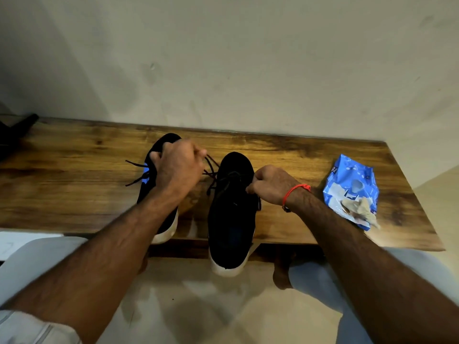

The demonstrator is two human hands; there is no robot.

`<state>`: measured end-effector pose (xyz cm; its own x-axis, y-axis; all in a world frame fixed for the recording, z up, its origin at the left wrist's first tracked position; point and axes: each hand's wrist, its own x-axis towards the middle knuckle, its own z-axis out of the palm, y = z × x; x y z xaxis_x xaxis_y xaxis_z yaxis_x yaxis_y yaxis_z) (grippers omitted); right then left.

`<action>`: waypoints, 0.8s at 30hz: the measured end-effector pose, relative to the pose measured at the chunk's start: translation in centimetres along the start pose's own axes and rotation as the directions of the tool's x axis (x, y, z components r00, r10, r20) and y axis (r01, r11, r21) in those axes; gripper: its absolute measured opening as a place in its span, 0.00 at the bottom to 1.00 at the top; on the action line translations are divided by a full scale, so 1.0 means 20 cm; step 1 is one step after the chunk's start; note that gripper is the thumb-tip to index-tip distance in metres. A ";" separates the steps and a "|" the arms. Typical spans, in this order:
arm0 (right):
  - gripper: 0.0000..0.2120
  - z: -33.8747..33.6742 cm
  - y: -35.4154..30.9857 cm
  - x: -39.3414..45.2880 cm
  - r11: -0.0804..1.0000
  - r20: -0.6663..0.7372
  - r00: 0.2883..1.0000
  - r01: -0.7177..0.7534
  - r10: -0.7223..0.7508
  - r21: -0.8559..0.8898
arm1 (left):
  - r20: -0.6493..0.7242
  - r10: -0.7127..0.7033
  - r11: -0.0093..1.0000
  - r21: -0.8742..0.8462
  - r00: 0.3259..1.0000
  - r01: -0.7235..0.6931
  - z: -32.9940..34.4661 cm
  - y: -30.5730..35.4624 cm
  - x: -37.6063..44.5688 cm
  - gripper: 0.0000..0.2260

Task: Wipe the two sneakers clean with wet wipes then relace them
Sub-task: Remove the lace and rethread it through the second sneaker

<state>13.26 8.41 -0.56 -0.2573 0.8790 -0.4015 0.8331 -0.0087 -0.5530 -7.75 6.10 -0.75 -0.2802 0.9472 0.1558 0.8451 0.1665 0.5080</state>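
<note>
Sneakers side by side on the wood surface (74,184), both grips curled tight on laces.

Left hand (177,167) pinches the left sneaker (149,184) lace; right hand (269,184) pinches at the right sneaker (231,219); wipes pack (351,187) right of that.

1. We see two black sneakers with white soles side by side on a wooden worktop (74,184), toes toward the wall, heels over its near edge.
2. Our left hand (177,165) grips the left sneaker (164,219) over its upper and pinches a dark lace (211,167) at the fingertips.
3. Our right hand (269,184), a red thread on its wrist, curls at the right sneaker (231,219) and pinches at its eyelet edge.
4. A blue wipes pack (352,184) lies to the right, well apart, with a crumpled soiled wipe (363,209) on it.
</note>
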 end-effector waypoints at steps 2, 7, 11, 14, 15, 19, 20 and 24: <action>0.10 0.01 0.00 0.00 1.000 0.010 1.000 0.012 -0.012 0.012 | 0.038 0.012 1.000 -0.008 0.999 -0.011 0.00 0.00 0.00 0.11; 0.07 0.02 -0.03 0.01 1.000 -0.003 1.000 -0.001 0.001 0.007 | 0.324 0.290 0.907 0.206 0.900 -0.366 0.11 0.10 -0.15 0.15; 0.08 0.02 -0.01 0.01 1.000 -0.005 1.000 -0.003 0.003 -0.009 | 0.343 0.298 0.879 0.264 0.891 -0.396 0.13 0.12 -0.17 0.10; 0.10 0.00 0.01 0.01 1.000 0.014 1.000 -0.002 0.002 -0.004 | 0.150 0.154 0.953 0.239 0.977 -0.187 0.02 0.08 -0.06 0.08; 0.09 0.00 0.01 0.01 1.000 0.014 1.000 0.000 0.000 0.002 | 0.053 0.084 0.962 0.257 0.995 -0.095 -0.03 0.04 -0.01 0.08; 0.11 0.00 -0.01 0.00 1.000 0.018 1.000 0.013 -0.013 0.017 | -0.041 0.085 0.963 0.260 0.996 -0.072 -0.07 -0.01 0.02 0.11; 0.11 0.01 -0.01 0.00 1.000 0.021 1.000 0.016 -0.016 0.009 | 0.018 0.155 0.964 0.217 0.988 -0.155 -0.04 0.02 -0.02 0.13; 0.10 0.03 -0.04 0.01 0.999 -0.004 1.000 -0.003 0.003 -0.041 | 0.334 0.270 0.892 0.267 0.903 -0.365 0.11 0.12 -0.20 0.17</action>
<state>12.34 8.34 -0.61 -0.2530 0.8810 -0.3998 0.8534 0.0085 -0.5212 -3.58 3.42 -2.03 0.1270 0.9919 -0.0055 0.9776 -0.1242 0.1698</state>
